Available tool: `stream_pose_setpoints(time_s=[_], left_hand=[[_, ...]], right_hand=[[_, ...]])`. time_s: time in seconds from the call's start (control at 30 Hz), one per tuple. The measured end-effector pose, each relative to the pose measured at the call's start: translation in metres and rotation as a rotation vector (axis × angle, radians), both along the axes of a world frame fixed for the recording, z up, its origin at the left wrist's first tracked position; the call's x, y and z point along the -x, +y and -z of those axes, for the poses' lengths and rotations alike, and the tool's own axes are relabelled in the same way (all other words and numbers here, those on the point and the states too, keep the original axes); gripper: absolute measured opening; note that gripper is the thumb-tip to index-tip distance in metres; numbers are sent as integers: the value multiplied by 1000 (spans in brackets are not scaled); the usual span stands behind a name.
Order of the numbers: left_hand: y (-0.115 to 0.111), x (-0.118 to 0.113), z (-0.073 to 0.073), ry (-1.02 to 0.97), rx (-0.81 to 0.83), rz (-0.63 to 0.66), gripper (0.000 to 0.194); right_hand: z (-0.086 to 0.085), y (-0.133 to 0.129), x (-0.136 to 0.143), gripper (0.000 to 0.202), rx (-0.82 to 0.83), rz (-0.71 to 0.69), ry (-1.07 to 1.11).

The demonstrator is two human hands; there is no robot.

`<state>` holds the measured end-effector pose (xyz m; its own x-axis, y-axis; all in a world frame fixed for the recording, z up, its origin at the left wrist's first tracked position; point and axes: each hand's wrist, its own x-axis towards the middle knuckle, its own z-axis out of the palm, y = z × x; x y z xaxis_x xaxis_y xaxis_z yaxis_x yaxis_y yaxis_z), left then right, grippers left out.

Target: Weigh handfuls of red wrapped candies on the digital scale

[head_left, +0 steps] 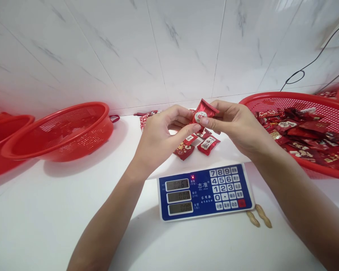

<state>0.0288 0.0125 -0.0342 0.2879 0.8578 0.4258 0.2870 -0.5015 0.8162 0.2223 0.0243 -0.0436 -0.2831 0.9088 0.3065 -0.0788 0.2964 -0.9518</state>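
Between my two hands, above the scale, is a red wrapped candy [201, 116] with a round white label. My left hand [169, 131] pinches its lower left side with thumb and fingers. On its right, my right hand [228, 122] grips it with the thumb across the front. Below them several red candy packets [208, 145] lie on the white weighing pan [226, 156] of a digital scale [205, 192]. The scale's blue panel has a keypad and three displays, the top one showing a small reading. My hands hide part of the pan.
A red basket [295, 98] full of wrapped candies [305, 131] stands at the right. At the left are red perforated baskets [59, 131]. Two peanuts [258, 216] lie beside the scale. Behind rises a tiled wall [130, 45] with a black cable [302, 70] at right.
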Motion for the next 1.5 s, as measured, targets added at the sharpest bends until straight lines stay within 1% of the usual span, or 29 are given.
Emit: stream_pose_setpoints(time_s=[0.13, 0.23, 0.3, 0.37, 0.4, 0.43, 0.5, 0.53, 0.57, 0.6, 0.63, 0.67, 0.7, 0.73, 0.77, 0.83, 0.9, 0.97, 1.03, 1.07, 1.13, 1.2, 1.23, 1.27, 1.33, 1.37, 1.4, 1.43, 1.5], left_hand=[[-3, 0, -2, -26, 4, 23, 18], [-4, -2, -3, -40, 1, 28, 16], [-4, -1, -5, -22, 9, 35, 17], [-2, 3, -7, 40, 17, 30, 20], [-1, 7, -9, 89, 15, 14, 22], [0, 12, -11, 144, 4, -9, 24], [3, 23, -14, 276, -15, -61, 32], [5, 27, -15, 352, -11, -75, 39], [7, 31, -16, 434, 3, -72, 47], [11, 33, -15, 520, 24, -52, 58], [15, 32, -14, 610, 50, -16, 70], [20, 30, -11, 699, 72, 33, 81], [26, 26, -7, 779, 82, 90, 93], [33, 21, -3, 851, 81, 146, 103], [40, 15, 2, 915, 68, 194, 111], [55, 5, 13, 999, 30, 250, 118], [65, -2, 21, 1027, 26, 281, 116], [68, -4, 27, 996, 24, 296, 106], [66, -3, 31, 933, -31, 289, 89], [64, -2, 33, 909, -78, 284, 81], [60, -1, 37, 891, -187, 277, 69], [56, -1, 41, 882, -289, 270, 60], [56, -2, 43, 870, -328, 267, 55], [55, -3, 45, 854, -356, 264, 49], [55, -5, 49, 821, -386, 262, 36], [55, -6, 50, 809, -391, 263, 31], [55, -7, 51, 800, -393, 260, 28], [55, -8, 52, 787, -395, 249, 26], [56, -10, 54, 754, -394, 211, 25]], right_hand=[[0, -1, -3, 28, -41, 3, -9], [2, -2, 0, 25, -15, -41, 22], [-1, -5, 1, 24, -11, -37, 4], [-11, -10, -3, 23, -34, 51, -59], [-17, -13, -9, 22, -53, 134, -112], [-23, -16, -19, 20, -77, 251, -193], [-32, -21, -50, 15, -142, 546, -443], [-33, -22, -70, 14, -177, 700, -615], [-31, -22, -93, 18, -216, 819, -781], [-26, -21, -115, 20, -231, 849, -915], [-20, -20, -136, 22, -233, 831, -1008], [-12, -20, -154, 23, -243, 801, -1056], [-5, -19, -167, 19, -285, 777, -1074], [1, -20, -175, 16, -331, 763, -1074], [6, -22, -176, 14, -372, 743, -1057], [8, -27, -162, 18, -401, 664, -997], [5, -31, -132, 20, -340, 505, -926], [-1, -31, -98, 24, -255, 323, -888], [-6, -25, -69, 30, -200, 186, -904], [-7, -21, -57, 29, -187, 141, -915], [-5, -15, -40, 21, -173, 85, -932], [1, -17, -30, 12, -217, 124, -935], [6, -22, -25, 10, -293, 173, -929], [12, -30, -21, 10, -407, 223, -913], [29, -51, -12, 15, -719, 296, -850], [40, -64, -8, 18, -882, 283, -813], [51, -76, -3, 21, -1034, 236, -784], [61, -86, 0, 24, -1176, 159, -765], [75, -100, 5, 28, -1399, -7, -753]])
